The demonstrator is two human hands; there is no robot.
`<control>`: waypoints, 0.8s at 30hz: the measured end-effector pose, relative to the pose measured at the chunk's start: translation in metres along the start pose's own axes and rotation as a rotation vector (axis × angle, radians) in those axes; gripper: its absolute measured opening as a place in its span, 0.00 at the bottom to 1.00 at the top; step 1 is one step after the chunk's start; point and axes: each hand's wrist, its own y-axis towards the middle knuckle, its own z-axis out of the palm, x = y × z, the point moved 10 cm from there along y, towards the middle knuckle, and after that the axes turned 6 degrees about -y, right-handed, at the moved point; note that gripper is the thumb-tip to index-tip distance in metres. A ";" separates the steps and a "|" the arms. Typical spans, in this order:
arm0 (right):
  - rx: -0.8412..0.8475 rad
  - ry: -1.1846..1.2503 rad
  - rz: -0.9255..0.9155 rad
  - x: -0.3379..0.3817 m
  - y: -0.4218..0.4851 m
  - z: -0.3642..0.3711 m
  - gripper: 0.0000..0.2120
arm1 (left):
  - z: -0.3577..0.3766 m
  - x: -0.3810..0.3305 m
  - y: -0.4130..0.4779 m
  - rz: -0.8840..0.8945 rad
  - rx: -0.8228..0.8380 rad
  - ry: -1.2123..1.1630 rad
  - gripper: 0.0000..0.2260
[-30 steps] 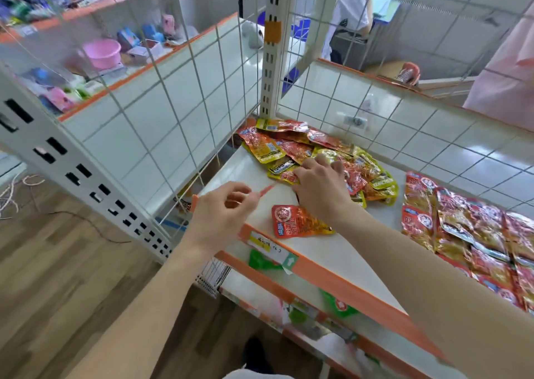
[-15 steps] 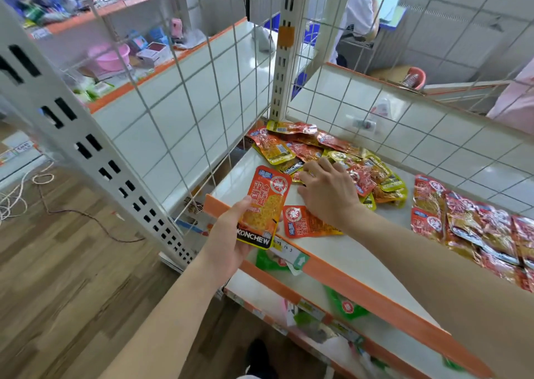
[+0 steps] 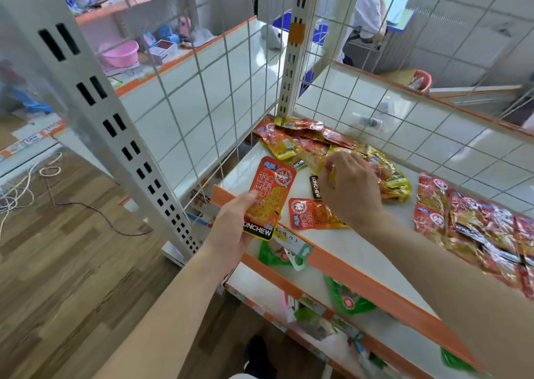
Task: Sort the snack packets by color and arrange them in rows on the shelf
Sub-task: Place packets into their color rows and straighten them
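My left hand [image 3: 232, 225] grips an orange snack packet [image 3: 270, 193] upright over the front left corner of the white shelf [image 3: 355, 251]. A second orange packet [image 3: 313, 214] lies flat on the shelf just right of it. My right hand [image 3: 351, 188] reaches into the mixed pile of red, orange and yellow packets [image 3: 300, 144] at the back left; its fingers are curled at a packet's edge, but the grasp is blurred. Rows of red packets [image 3: 474, 222] lie at the right.
A wire grid wall [image 3: 202, 95] closes the shelf's left side and back. An orange price rail [image 3: 375, 286] runs along the front edge. Green packets [image 3: 349, 300] sit on the lower shelf. A slotted upright [image 3: 115, 124] stands left. A person sits behind the grid.
My left hand brought the orange packet from edge-on to upright, face towards me, at the shelf corner. My right hand shifted deeper into the pile.
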 end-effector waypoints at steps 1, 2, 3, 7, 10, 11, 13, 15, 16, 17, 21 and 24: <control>-0.040 0.089 0.078 -0.005 -0.008 -0.014 0.06 | 0.000 -0.001 0.002 0.015 -0.013 0.022 0.14; -0.076 0.177 0.147 -0.010 -0.016 -0.026 0.05 | 0.004 -0.002 0.003 0.028 -0.011 0.045 0.15; -0.099 0.265 0.220 -0.016 -0.026 -0.036 0.03 | 0.010 -0.003 0.003 0.041 0.002 0.068 0.12; -0.094 0.540 0.493 -0.041 -0.071 -0.059 0.04 | 0.037 0.000 0.000 0.087 0.035 0.154 0.08; -0.109 0.638 0.667 -0.060 -0.106 -0.072 0.06 | 0.062 0.011 -0.005 0.131 0.074 0.274 0.11; -0.108 0.657 0.708 -0.066 -0.116 -0.075 0.05 | 0.069 0.016 -0.007 0.144 0.074 0.301 0.11; -0.109 0.699 0.782 -0.077 -0.137 -0.082 0.06 | 0.085 0.026 -0.016 0.194 0.068 0.339 0.10; -0.123 0.741 0.839 -0.087 -0.155 -0.091 0.09 | 0.101 0.035 -0.027 0.248 0.079 0.378 0.08; -0.134 0.745 0.870 -0.093 -0.164 -0.096 0.11 | 0.108 0.042 -0.032 0.253 0.089 0.395 0.07; -0.144 0.751 0.901 -0.099 -0.174 -0.102 0.12 | 0.115 0.049 -0.036 0.244 0.103 0.407 0.07; -0.128 0.887 0.987 -0.115 -0.201 -0.112 0.05 | 0.140 0.078 -0.047 0.203 0.157 0.423 0.07; -0.034 0.991 0.995 -0.119 -0.213 -0.115 0.23 | 0.154 0.095 -0.056 0.188 0.172 0.428 0.08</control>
